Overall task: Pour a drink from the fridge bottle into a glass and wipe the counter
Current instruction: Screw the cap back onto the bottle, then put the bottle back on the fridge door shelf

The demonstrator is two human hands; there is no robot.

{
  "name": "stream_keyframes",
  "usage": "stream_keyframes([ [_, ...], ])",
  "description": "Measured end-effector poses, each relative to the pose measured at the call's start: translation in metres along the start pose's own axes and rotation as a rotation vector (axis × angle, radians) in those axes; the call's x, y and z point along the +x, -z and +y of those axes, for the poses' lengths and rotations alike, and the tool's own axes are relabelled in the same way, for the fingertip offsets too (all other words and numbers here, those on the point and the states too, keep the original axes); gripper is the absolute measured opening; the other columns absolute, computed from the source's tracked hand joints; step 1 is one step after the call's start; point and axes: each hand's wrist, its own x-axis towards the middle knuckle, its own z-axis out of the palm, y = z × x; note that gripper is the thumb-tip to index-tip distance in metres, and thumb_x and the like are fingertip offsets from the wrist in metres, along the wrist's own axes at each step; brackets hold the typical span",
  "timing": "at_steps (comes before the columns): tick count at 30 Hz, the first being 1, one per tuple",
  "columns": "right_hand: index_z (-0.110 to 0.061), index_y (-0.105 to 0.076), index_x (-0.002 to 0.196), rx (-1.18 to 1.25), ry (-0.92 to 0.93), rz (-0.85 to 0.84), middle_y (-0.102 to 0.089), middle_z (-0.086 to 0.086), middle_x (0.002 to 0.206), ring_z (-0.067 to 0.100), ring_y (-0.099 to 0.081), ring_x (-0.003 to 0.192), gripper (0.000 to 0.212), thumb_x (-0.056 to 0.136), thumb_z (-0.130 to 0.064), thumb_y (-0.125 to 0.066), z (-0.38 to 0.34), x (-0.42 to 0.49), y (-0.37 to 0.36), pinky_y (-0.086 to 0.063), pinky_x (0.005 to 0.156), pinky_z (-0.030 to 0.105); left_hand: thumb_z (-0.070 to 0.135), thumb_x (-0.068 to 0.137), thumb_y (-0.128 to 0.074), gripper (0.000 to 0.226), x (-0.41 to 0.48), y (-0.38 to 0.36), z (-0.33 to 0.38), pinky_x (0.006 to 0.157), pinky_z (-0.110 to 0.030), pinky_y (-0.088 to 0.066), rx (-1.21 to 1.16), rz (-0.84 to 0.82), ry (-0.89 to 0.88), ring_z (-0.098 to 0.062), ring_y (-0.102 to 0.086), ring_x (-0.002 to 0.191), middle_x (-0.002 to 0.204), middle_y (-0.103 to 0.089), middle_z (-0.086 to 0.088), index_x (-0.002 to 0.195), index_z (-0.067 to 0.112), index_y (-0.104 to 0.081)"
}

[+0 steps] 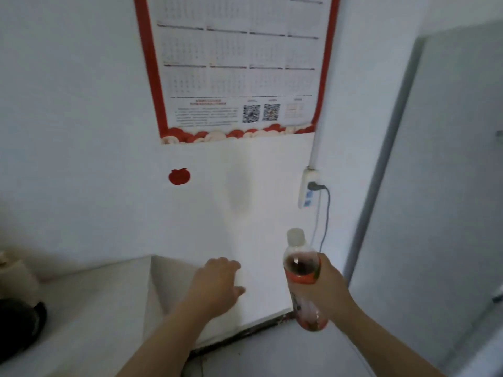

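Head view. Bottle [302, 276]: clear plastic, white cap, dark red-brown drink, orange-red label, print blurred, unreadable; upright, held in air. Right hand [328, 281]: fingers wrapped round bottle middle. Left hand [217, 281]: left of bottle, fingers spread, reaching toward white wall. Wall calendar [236, 63]: above bottle, red border, two QR codes, text too blurred to read. Red apple sticker [179, 176]: upper left of bottle. Power strip [309, 189]: above bottle, one plug inserted. Fridge door [435, 186]: right of bottle.
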Motion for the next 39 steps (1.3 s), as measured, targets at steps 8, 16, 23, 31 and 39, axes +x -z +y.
stream_keyframes([
  [8, -0.031, -0.061, 0.095, -0.038, -0.145, 0.329, -0.069, -0.007, 0.082, 0.004, -0.065, 0.076, 0.035, 0.066, -0.018, -0.075, 0.077, -0.072, 0.165, -0.051, 0.067, 0.015, 0.039, 0.094, -0.047, 0.053, 0.028, -0.038, 0.185, 0.109, -0.033, -0.029, 0.026, -0.086, -0.375, -0.020, -0.032, 0.135, 0.146, -0.038, 0.000, 0.142, 0.023, -0.033],
  [16, -0.032, -0.062, 0.091, -0.041, -0.266, 0.532, -0.070, -0.004, 0.081, 0.008, -0.066, 0.079, 0.030, 0.067, -0.018, -0.074, 0.157, -0.148, 0.329, -0.054, 0.073, 0.027, 0.039, 0.093, -0.049, 0.053, 0.025, -0.078, 0.397, 0.107, -0.035, -0.035, 0.031, -0.121, -0.645, -0.020, -0.037, 0.132, 0.144, -0.041, -0.002, 0.141, 0.021, -0.035],
  [23, -0.032, -0.055, 0.101, -0.008, -0.366, 0.736, -0.067, -0.007, 0.089, 0.007, -0.063, 0.084, 0.045, 0.063, -0.028, -0.079, 0.220, -0.201, 0.439, -0.048, 0.070, 0.023, 0.039, 0.093, -0.050, 0.052, 0.010, -0.110, 0.544, 0.104, -0.035, -0.036, 0.067, -0.163, -0.798, -0.023, -0.040, 0.129, 0.141, -0.044, -0.003, 0.139, 0.020, -0.037],
  [31, -0.032, -0.051, 0.087, -0.028, -0.431, 0.846, -0.064, -0.005, 0.084, 0.007, -0.060, 0.081, 0.035, 0.072, -0.015, -0.077, 0.257, -0.221, 0.512, -0.051, 0.080, 0.033, 0.039, 0.094, -0.048, 0.048, 0.021, -0.131, 0.654, 0.103, -0.036, -0.039, 0.114, -0.192, -0.973, -0.024, -0.043, 0.126, 0.139, -0.046, -0.005, 0.138, 0.019, -0.040],
  [39, -0.028, -0.054, 0.092, -0.016, -0.487, 0.957, -0.065, -0.008, 0.086, 0.003, -0.060, 0.081, 0.035, 0.071, -0.013, -0.077, 0.305, -0.180, 0.578, -0.049, 0.074, 0.024, 0.034, 0.093, -0.052, 0.051, 0.087, -0.160, 0.757, 0.105, -0.035, -0.036, 0.027, -0.253, -1.100, -0.024, -0.041, 0.129, 0.144, -0.041, -0.006, 0.140, 0.019, -0.039],
])
